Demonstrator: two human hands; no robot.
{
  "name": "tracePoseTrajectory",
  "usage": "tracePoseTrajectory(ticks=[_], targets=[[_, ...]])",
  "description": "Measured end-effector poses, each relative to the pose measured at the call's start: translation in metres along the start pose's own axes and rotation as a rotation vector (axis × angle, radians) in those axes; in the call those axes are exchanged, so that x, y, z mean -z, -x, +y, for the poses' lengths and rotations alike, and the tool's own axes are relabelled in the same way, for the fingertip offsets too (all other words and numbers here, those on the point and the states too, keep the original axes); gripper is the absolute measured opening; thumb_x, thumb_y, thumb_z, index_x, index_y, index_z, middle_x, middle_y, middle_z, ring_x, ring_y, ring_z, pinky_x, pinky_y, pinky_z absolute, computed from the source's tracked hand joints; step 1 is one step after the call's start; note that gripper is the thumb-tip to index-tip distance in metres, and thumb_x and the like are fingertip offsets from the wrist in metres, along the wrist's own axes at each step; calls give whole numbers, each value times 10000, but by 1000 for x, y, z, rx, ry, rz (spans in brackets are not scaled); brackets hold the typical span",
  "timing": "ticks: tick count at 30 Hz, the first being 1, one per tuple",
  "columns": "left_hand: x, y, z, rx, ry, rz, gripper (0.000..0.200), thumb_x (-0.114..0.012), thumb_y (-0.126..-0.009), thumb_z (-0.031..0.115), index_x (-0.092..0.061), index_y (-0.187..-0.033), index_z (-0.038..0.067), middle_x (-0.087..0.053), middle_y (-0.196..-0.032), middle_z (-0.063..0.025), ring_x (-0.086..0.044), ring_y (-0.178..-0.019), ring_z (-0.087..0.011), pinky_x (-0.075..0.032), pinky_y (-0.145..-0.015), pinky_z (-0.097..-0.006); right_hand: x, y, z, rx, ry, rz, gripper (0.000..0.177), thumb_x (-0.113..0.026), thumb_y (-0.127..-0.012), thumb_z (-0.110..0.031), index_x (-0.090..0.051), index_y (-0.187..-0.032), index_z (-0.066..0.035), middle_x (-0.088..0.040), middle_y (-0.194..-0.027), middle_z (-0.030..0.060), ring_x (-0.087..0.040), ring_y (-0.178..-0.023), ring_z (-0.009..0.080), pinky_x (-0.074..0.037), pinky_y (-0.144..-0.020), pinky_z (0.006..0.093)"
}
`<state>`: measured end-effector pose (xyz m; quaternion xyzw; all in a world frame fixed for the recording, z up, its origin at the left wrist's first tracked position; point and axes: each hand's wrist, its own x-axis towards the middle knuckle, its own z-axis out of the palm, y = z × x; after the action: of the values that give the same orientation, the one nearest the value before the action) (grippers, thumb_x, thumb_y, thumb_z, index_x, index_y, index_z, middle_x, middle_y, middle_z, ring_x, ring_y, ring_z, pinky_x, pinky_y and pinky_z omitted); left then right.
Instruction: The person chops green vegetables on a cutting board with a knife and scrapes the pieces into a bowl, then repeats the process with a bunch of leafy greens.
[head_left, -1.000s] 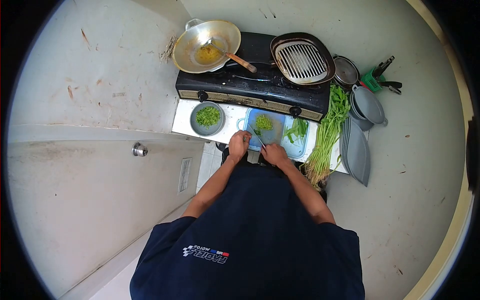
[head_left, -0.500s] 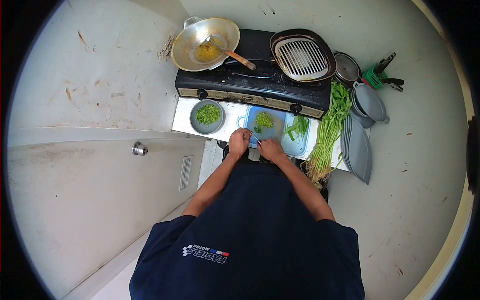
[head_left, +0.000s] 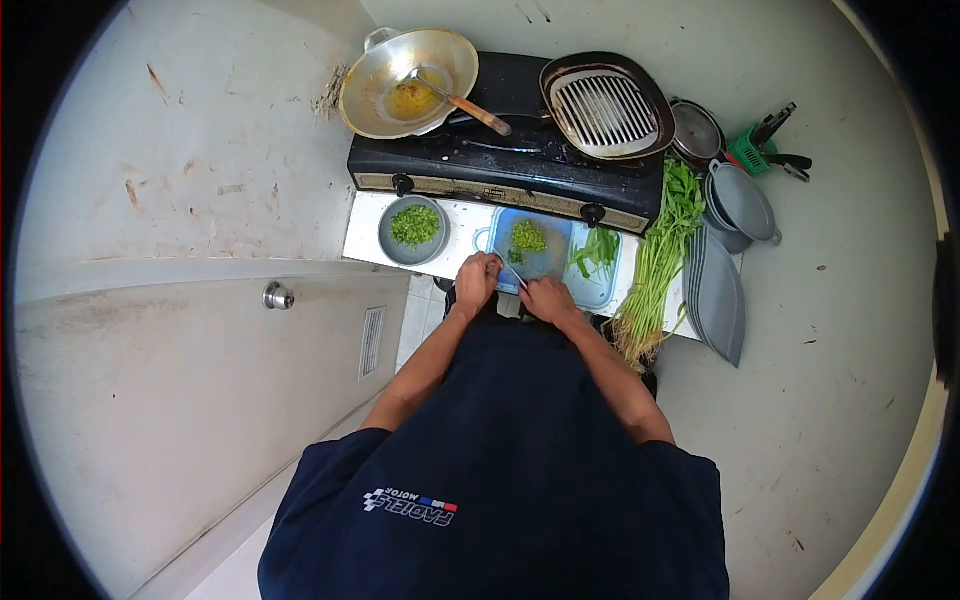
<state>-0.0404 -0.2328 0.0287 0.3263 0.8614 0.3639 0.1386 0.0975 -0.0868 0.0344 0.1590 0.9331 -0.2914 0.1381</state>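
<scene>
A knife (head_left: pixel 517 276) is gripped in my right hand (head_left: pixel 548 298), its thin blade slanting up and left toward my other hand. My left hand (head_left: pixel 477 279) is closed at the near left edge of the blue cutting board (head_left: pixel 592 297); what its fingers pinch is too small to make out. Just beyond the blade lies a small heap of chopped greens (head_left: pixel 528 237). Longer cut leaves (head_left: pixel 597 252) rest on the board's right part. To the left, a grey bowl (head_left: pixel 388 250) holds more chopped greens (head_left: pixel 414 226).
Behind the board stands a black two-burner stove (head_left: pixel 500 160), bearing a wok (head_left: pixel 360 90) with a wooden-handled ladle (head_left: pixel 470 108) and a grill pan (head_left: pixel 655 90). Long-stemmed greens (head_left: pixel 655 270) lie at right, beside grey plates (head_left: pixel 715 310) and a green basket (head_left: pixel 745 155) of utensils.
My right hand and the knife have shifted slightly to the right. My left hand stays nearly in place, and the chopped heap looks much the same.
</scene>
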Motion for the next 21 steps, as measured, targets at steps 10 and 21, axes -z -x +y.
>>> tracePoseTrajectory(ticks=[10, 21], targets=[[6, 2, 4, -115, -138, 15, 32, -721, -864, 100, -744, -876, 80, -678, -901, -113, -632, -894, -334, -523, -800, -437, -7, -12, -2, 16, 43, -23, 415, -537, -994, -355, -766, -889, -26, -724, -863, 256, -726, -876, 417, -575, -829, 522], [9, 10, 3, -84, -96, -34, 131, -704, -849, 93, -749, -970, 74, -671, -944, -101, -630, -964, -331, -536, -836, -439, -5, 2, 10, 13, 47, 10, 442, -557, -990, -374, -757, -865, 0, -713, -807, 253, -717, -790, 418, -583, -763, 508]])
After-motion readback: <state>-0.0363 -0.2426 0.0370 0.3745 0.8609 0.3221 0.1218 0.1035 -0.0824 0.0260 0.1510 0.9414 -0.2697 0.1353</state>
